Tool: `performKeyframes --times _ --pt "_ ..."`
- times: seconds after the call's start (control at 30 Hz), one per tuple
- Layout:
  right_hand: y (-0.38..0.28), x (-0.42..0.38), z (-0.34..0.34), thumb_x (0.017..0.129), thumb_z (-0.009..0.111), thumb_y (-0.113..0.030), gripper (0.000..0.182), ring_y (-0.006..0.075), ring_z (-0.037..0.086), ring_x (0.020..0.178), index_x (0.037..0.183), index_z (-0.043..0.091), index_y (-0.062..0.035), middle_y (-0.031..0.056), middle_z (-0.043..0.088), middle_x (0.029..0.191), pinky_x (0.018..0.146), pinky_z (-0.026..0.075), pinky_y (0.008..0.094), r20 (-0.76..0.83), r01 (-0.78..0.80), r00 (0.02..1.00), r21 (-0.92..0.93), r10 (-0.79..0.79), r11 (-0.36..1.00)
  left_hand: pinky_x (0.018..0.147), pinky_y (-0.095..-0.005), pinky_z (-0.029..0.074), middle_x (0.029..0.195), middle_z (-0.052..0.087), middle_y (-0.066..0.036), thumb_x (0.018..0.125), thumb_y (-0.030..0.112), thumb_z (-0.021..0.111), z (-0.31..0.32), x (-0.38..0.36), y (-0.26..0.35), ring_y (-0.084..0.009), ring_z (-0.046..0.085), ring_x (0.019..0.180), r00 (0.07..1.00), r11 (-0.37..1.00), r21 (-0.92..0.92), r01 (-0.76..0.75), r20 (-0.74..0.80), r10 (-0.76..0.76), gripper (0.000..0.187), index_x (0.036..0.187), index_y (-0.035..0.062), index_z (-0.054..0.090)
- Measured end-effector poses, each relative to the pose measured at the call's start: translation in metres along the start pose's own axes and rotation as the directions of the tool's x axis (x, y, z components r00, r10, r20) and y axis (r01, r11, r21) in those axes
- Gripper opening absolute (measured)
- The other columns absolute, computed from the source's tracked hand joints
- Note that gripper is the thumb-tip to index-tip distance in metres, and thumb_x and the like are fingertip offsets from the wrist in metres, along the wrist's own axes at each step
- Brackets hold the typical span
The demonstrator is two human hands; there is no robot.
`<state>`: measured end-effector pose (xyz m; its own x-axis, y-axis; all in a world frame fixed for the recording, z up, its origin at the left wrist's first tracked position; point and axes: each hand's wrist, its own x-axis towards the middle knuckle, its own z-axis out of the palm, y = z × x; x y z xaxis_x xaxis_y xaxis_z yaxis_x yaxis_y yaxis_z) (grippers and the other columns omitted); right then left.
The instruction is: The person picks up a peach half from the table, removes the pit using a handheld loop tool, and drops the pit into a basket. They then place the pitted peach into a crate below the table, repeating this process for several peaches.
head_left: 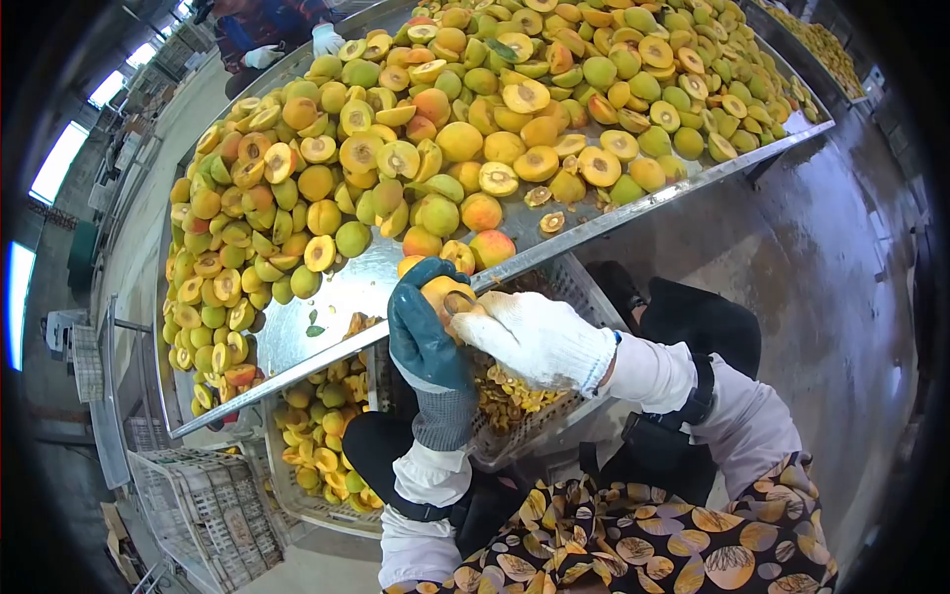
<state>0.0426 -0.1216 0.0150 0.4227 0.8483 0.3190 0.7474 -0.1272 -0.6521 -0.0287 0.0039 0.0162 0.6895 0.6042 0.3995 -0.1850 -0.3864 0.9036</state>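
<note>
Just over the table's metal edge, my left hand (427, 332), in a dark green coated glove, is wrapped round a yellow-orange peach half (445, 293). My right hand (539, 340), in a white knit glove, is closed at the fruit's right side, its fingertips against the cut face. A curved metal piece (459, 302) shows at those fingertips, partly hidden by them. Whole and halved peaches (460, 142) are heaped on the metal table (341, 282) beyond my hands.
Below the table edge stand a crate of peach halves (327, 520) and a crate of small yellow pieces (594, 307). Empty-looking stacked crates (203, 515) are at lower left. Another person's gloved hands (327, 40) rest near the table's far left edge.
</note>
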Motion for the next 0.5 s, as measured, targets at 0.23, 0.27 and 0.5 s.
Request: performKeyframes --times 0.23,0.27,0.5 --pt "0.001 0.005 -0.015 0.103 0.043 -0.034 0.031 0.0376 0.068 0.083 0.109 0.061 -0.0099 0.0221 0.067 0.100 0.065 0.055 0.0449 0.235 -0.286 0.949 0.356 0.211 0.890 0.087 -0.0353 0.052 0.107 0.064 -0.013 0.110 0.029 0.033 0.006 0.000 0.005 -0.0236 0.064 0.094 0.999 0.999 0.021 -0.034 -0.016 0.034 0.040 0.113 -0.0019 0.057" --pt "0.005 0.002 -0.008 0.103 0.045 -0.032 0.027 0.0357 0.068 0.081 0.110 0.061 -0.0113 0.0220 0.066 0.101 0.061 0.055 0.0441 0.064 0.041 0.997 0.104 -0.048 0.994 0.087 -0.0351 0.052 0.107 0.064 -0.013 0.110 0.030 0.031 0.008 0.000 0.003 -0.0234 0.064 0.094 1.000 0.999 0.018 -0.029 -0.010 0.029 0.042 0.113 -0.0021 0.057" --pt "-0.005 -0.010 0.003 0.102 0.048 -0.027 0.025 0.0379 0.068 0.075 0.119 0.060 -0.0124 0.0208 0.065 0.091 0.059 0.056 0.0451 -0.142 0.038 0.988 -0.193 -0.066 0.980 0.091 -0.0355 0.051 0.110 0.063 -0.016 0.111 0.033 0.029 0.018 -0.004 0.003 -0.0228 0.063 0.099 0.996 0.998 -0.058 0.015 -0.090 -0.020 0.046 0.117 -0.0033 0.058"
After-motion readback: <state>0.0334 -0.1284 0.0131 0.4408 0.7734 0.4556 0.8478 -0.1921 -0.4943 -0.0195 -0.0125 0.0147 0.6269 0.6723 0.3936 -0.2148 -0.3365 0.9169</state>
